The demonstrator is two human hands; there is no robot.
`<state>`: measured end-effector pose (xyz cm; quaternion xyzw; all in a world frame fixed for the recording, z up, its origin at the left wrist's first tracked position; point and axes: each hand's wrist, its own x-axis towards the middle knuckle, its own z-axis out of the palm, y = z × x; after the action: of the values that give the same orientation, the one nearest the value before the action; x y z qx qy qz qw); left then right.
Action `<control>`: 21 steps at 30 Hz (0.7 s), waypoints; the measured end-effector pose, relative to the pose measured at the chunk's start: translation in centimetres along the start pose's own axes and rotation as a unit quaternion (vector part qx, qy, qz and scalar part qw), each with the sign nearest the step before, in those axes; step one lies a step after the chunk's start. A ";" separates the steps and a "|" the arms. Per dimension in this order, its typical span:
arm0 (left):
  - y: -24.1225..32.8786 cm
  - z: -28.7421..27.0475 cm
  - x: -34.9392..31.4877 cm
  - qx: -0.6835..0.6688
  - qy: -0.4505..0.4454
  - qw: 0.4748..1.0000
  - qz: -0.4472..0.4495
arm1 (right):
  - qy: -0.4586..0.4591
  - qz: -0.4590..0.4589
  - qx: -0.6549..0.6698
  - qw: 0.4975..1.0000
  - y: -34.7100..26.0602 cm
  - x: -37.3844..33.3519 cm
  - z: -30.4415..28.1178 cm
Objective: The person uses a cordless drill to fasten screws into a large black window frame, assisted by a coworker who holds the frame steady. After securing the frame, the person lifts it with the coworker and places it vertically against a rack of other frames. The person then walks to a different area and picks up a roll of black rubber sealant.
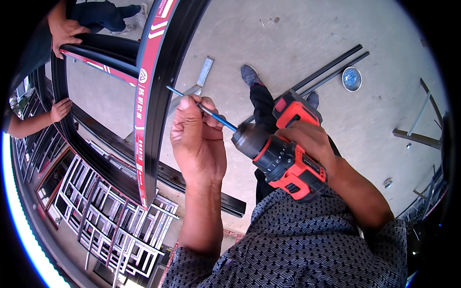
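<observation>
My right hand (307,140) is wrapped round the grip of a red and black cordless drill (288,165), its chuck pointing up and left. A long blue driver bit (218,118) sticks out of the chuck. At the bit's far end my left hand (199,144) pinches a thin blue screw (175,91) between thumb and fingers. The screw's tip points at the black metal frame (165,72), which carries a red printed strip, and looks close to it; whether they touch I cannot tell. Fingertips partly hide where bit and screw meet.
At the left, another person's hands (67,34) rest on the frame. A round bowl of blue screws (359,88) stands on the floor beside long dark bars (331,67). A silver metal piece (205,71) lies near the frame; stacked metal frames (103,211) fill the lower left.
</observation>
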<state>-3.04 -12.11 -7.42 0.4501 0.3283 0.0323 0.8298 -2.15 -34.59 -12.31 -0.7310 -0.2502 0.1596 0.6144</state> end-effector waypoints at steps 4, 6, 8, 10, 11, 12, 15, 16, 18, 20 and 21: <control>0.5 0.0 0.9 0.006 0.001 1.000 0.024 | -0.003 -0.003 0.015 1.000 0.5 0.9 0.2; 0.5 0.0 1.2 0.008 -0.003 1.000 0.029 | 0.000 0.002 0.019 1.000 0.6 1.1 0.2; 0.6 0.2 1.4 0.009 0.004 1.000 0.030 | 0.002 0.006 0.022 1.000 0.8 1.3 0.4; 0.6 0.1 1.6 0.013 0.008 0.999 0.029 | -0.002 0.010 0.021 1.000 0.9 1.4 0.4; 0.5 0.1 1.6 0.015 0.011 0.999 0.028 | -0.001 0.011 0.020 1.000 1.0 1.4 0.3; 0.6 0.2 1.6 0.015 0.011 0.999 0.028 | -0.001 0.010 0.020 1.000 1.0 1.5 0.3; 0.7 0.3 1.7 0.016 0.014 0.999 0.027 | -0.003 0.012 0.018 1.000 1.1 1.7 0.4; 0.7 0.2 1.7 0.017 0.017 0.999 0.025 | -0.005 0.012 0.018 1.000 1.2 1.7 0.3; 0.6 0.1 1.7 0.051 0.027 0.998 0.034 | -0.010 0.007 0.015 1.000 1.4 1.9 0.3; 0.5 -0.2 1.4 0.119 0.042 0.991 0.053 | -0.012 0.001 0.008 1.000 1.6 1.9 0.3; 0.7 -0.3 0.9 0.195 0.076 0.974 0.087 | -0.015 -0.004 0.002 1.000 1.7 2.0 0.2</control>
<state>-2.35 -11.11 -7.47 0.6261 0.3499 0.0738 0.6929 -0.32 -33.48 -13.90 -0.7262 -0.2621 0.1683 0.6129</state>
